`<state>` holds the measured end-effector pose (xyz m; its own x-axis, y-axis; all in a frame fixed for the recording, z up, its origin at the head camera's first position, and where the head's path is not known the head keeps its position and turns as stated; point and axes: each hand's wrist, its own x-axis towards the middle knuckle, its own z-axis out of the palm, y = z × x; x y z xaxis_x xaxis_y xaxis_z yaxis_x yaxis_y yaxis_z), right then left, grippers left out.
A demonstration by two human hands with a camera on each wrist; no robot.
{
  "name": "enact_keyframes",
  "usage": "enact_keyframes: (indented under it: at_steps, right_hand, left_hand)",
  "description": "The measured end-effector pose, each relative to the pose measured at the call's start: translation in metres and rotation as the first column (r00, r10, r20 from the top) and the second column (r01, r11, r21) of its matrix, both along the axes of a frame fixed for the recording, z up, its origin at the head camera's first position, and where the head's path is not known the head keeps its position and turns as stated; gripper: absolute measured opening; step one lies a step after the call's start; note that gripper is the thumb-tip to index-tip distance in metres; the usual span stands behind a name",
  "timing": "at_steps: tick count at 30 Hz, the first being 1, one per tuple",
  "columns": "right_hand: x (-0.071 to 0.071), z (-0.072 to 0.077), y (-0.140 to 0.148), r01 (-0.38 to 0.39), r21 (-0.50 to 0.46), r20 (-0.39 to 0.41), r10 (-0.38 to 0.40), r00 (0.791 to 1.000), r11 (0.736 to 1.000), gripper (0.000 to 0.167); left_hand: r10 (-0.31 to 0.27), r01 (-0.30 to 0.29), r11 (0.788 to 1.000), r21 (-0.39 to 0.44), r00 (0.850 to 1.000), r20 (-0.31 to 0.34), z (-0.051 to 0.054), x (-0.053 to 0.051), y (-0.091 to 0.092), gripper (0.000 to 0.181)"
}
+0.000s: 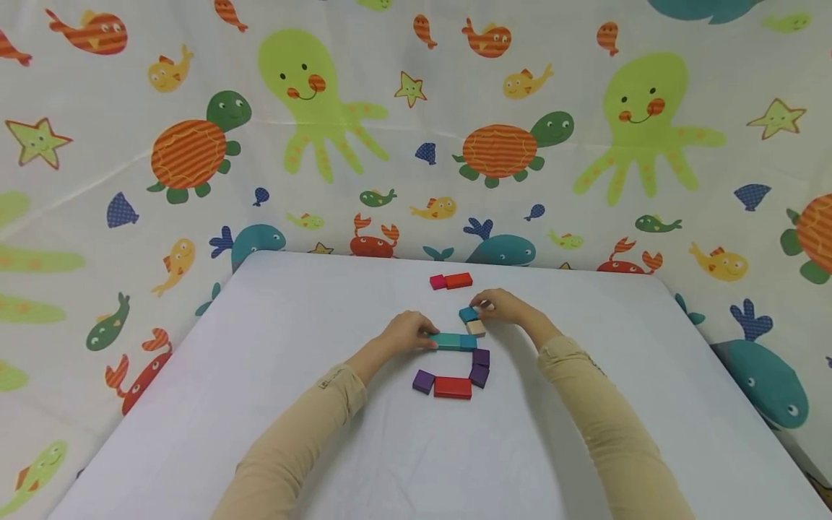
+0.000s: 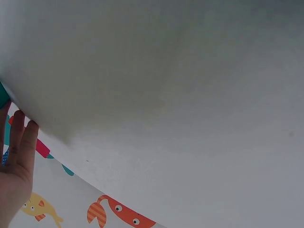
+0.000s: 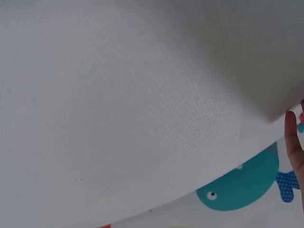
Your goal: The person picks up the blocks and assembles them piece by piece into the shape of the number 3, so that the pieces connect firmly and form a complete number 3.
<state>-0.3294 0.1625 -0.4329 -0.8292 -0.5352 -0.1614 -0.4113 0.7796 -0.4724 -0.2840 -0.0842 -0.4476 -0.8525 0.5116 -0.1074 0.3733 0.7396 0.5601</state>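
Observation:
In the head view my left hand (image 1: 406, 332) has its fingertips at the left end of a long teal block (image 1: 447, 341), which meets a short blue block (image 1: 468, 343). My right hand (image 1: 503, 306) holds a small blue block (image 1: 468, 315) at its right side, just above a beige block (image 1: 477, 328). In the left wrist view the left hand (image 2: 20, 159) shows at the left edge beside a teal block (image 2: 4, 96). Only part of the right hand (image 3: 295, 147) shows in the right wrist view, without its block.
Below stand two purple blocks (image 1: 481, 357) on the right, a long red block (image 1: 453, 388) and another purple block (image 1: 424, 381). A pink block (image 1: 438, 282) touches a red block (image 1: 458, 280) farther back. A patterned cloth (image 1: 403, 144) hangs behind the white table (image 1: 312, 303).

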Motion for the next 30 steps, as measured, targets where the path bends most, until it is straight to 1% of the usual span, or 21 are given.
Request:
enact_keyframes:
  at_steps: [8, 15, 23, 30]
  right_hand:
    - [0.0033, 0.0035, -0.0044, 0.008, 0.045, 0.007, -0.008, 1.0, 0.999, 0.032]
    - [0.0079, 0.001, -0.0078, 0.002, 0.079, -0.01, -0.002, 1.0, 0.997, 0.031]
    - [0.0092, 0.0, -0.005, 0.026, 0.079, -0.012, -0.025, 1.0, 0.997, 0.031]
    - [0.0078, -0.0018, -0.0033, 0.008, 0.081, -0.028, -0.006, 1.0, 0.997, 0.032]
  left_hand:
    - [-0.008, 0.008, 1.0, 0.004, 1.0, -0.007, 0.0019, 0.0031, -0.0022, 0.033]
    - [-0.003, 0.003, 1.0, -0.003, 1.0, 0.005, 0.0011, 0.0061, -0.0036, 0.033]
    - [-0.004, 0.004, 1.0, -0.011, 1.0, 0.013, 0.0019, 0.006, -0.002, 0.033]
    - [0.0, 0.0, 1.0, -0.007, 1.0, -0.003, 0.0009, 0.006, -0.0024, 0.032]
